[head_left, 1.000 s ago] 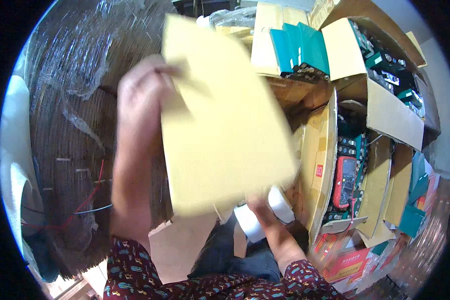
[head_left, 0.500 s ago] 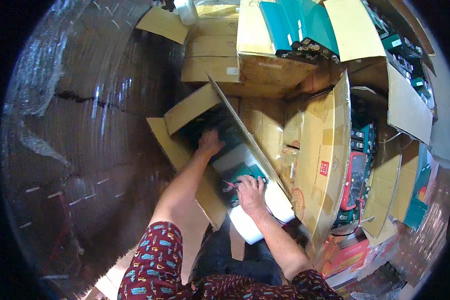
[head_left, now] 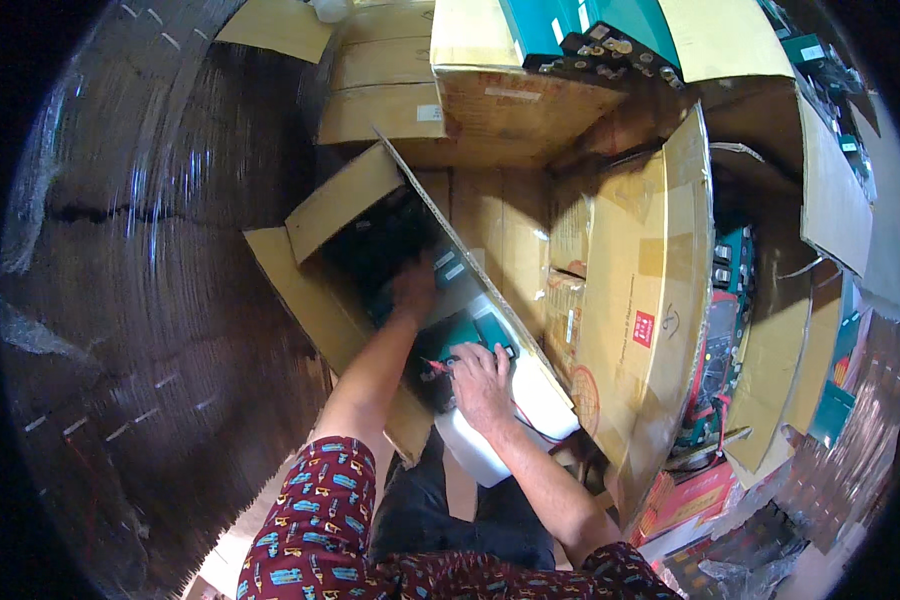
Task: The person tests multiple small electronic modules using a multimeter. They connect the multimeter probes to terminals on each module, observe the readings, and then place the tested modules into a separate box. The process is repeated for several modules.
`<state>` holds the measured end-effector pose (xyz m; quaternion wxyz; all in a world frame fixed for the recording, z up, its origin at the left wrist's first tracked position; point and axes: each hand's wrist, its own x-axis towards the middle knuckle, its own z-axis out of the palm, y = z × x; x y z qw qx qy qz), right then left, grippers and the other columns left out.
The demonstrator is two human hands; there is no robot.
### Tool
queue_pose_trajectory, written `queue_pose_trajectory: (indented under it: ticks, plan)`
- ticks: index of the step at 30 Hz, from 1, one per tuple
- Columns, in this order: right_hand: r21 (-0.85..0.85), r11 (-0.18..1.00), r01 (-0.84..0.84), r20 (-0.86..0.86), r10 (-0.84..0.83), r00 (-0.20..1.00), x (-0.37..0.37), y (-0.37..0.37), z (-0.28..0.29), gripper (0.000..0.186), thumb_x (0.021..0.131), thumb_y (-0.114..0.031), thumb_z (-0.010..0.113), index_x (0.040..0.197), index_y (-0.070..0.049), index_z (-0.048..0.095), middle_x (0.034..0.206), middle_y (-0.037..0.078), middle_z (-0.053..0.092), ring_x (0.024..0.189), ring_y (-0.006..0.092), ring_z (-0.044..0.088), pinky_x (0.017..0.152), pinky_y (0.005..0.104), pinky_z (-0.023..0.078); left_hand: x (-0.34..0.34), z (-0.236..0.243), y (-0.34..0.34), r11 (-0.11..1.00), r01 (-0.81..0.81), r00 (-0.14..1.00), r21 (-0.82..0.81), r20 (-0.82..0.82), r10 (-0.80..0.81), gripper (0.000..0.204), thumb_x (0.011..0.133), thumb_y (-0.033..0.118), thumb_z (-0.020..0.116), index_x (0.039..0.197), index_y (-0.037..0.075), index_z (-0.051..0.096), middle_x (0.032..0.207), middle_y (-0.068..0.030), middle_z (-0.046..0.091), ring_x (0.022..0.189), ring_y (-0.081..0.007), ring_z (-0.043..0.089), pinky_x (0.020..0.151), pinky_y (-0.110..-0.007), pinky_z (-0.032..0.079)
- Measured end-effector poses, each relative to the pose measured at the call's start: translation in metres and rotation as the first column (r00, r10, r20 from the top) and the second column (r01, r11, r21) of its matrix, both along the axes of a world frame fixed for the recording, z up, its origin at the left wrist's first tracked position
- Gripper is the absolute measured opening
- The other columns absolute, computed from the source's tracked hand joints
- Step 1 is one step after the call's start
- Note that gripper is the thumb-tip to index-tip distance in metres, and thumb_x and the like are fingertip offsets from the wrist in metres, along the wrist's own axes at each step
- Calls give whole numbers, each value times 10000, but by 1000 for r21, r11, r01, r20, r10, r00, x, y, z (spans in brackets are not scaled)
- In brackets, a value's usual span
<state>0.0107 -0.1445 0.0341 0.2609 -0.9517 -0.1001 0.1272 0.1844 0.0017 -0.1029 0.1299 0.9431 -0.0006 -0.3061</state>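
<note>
An open cardboard box (head_left: 345, 195) stands tilted before me, with dark green battery-like blocks (head_left: 495, 332) inside. My left hand (head_left: 415, 290) is deep in this box, among the blocks; shadow and blur hide its fingers. My right hand (head_left: 482, 385) rests at the near end with curled fingers around what looks like a red test probe (head_left: 437, 366). A thin red lead (head_left: 535, 431) runs from below that hand across a white rounded surface (head_left: 545, 395). In another open carton at the right lies a red-edged multimeter (head_left: 718, 350), on green blocks.
A tall carton wall (head_left: 625, 300) rises right of the box. Behind, a carton (head_left: 520, 110) carries several teal blocks (head_left: 635, 30). Stacked cartons (head_left: 375, 110) stand at the far left of it. Dark plastic-wrapped sheeting (head_left: 150, 270) covers the left side.
The whole view has shifted, so the box appears farther left. My left hand stays inside the box, and my right hand keeps its place at the near end.
</note>
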Motion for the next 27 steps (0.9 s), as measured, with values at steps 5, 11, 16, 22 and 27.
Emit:
queue_pose_trajectory:
  ticks: [5, 11, 16, 22, 27]
  plan:
    - [-5, 1000, 11, 38, -10, 999, 1, -2, -5, 150, 969, -168, 630, 1052, -58, 689, 1368, 58, 611, 1371, 267, 506, 1206, 617, 270, 6, 4, 17, 995, 69, 998, -78, 19, -68, 911, 695, 351, 935, 1438, 73, 486, 1191, -244, 719, 1117, -429, 705, 943, -538, 581]
    - [-42, 999, 3, 46, -1, 999, 0, -2, -5, 144, 943, -168, 643, 1035, -71, 696, 1355, 44, 613, 1361, 258, 511, 1202, 620, 275, -5, 39, 30, 971, 108, 991, -212, 103, -88, 900, 669, 351, 944, 1379, 7, 510, 1129, -263, 721, 1058, -444, 707, 910, -540, 577]
    - [-46, 999, 9, 57, -6, 998, -2, -1, -6, 138, 934, -166, 645, 1027, -79, 697, 1346, 42, 616, 1364, 248, 511, 1203, 621, 280, 3, 46, 38, 951, 167, 986, -261, 63, -156, 985, 632, 375, 962, 1399, -37, 502, 1076, -277, 725, 1007, -455, 712, 893, -525, 582]
    - [-57, 998, 6, 30, -5, 1000, 2, -3, -6, 136, 925, -160, 649, 1023, -84, 704, 1344, 41, 619, 1369, 242, 509, 1206, 620, 281, 8, 75, 37, 915, 261, 965, -307, 49, -259, 710, 682, 250, 935, 1229, 48, 531, 1097, -253, 724, 1061, -471, 690, 902, -538, 562]
    - [-47, 999, -2, 44, 4, 999, -1, -1, -6, 136, 913, -161, 654, 1013, -83, 705, 1347, 44, 621, 1360, 244, 516, 1206, 617, 285, 22, 95, 53, 742, 475, 863, -473, 84, -499, 671, 668, 240, 936, 1188, 60, 553, 1118, -236, 705, 1080, -450, 676, 912, -515, 547]
